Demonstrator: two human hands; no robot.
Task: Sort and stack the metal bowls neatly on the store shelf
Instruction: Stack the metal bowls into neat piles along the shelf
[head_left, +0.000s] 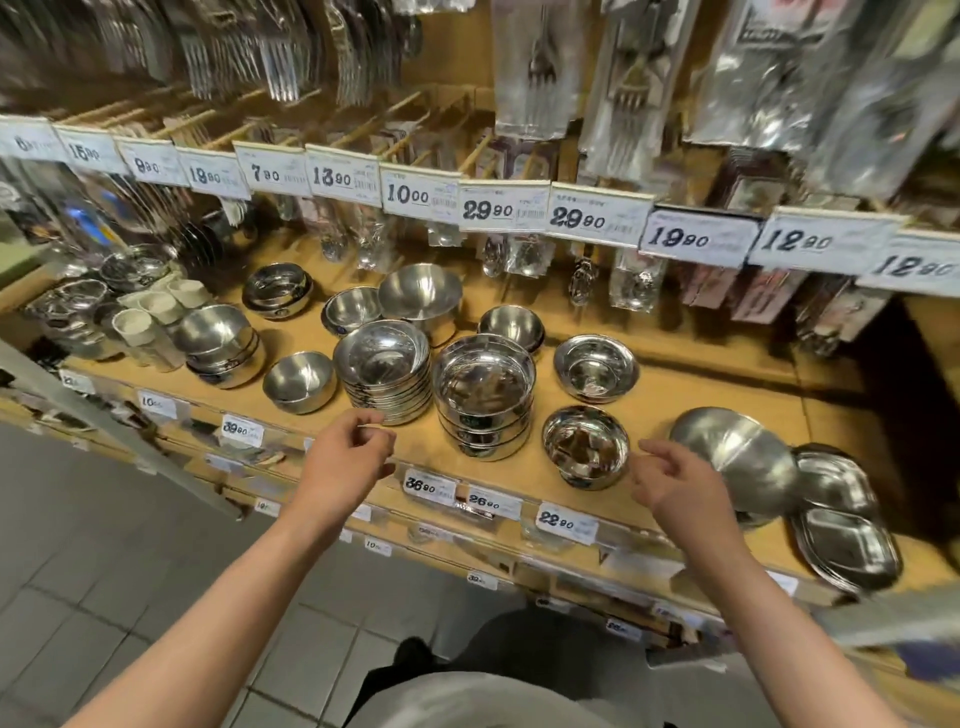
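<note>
The wooden store shelf stretched across in front of me, with price tags along the rail above it. Near its right end a large metal bowl lay tipped on its side beside flat steel trays. Toward the middle stood two stacks of metal bowls, side by side, with single bowls scattered around them. A small footed bowl sat near the front edge. My left hand hovered before the left stack, fingers loosely curled, holding nothing; my right hand hung just right of the footed bowl, equally empty.
</note>
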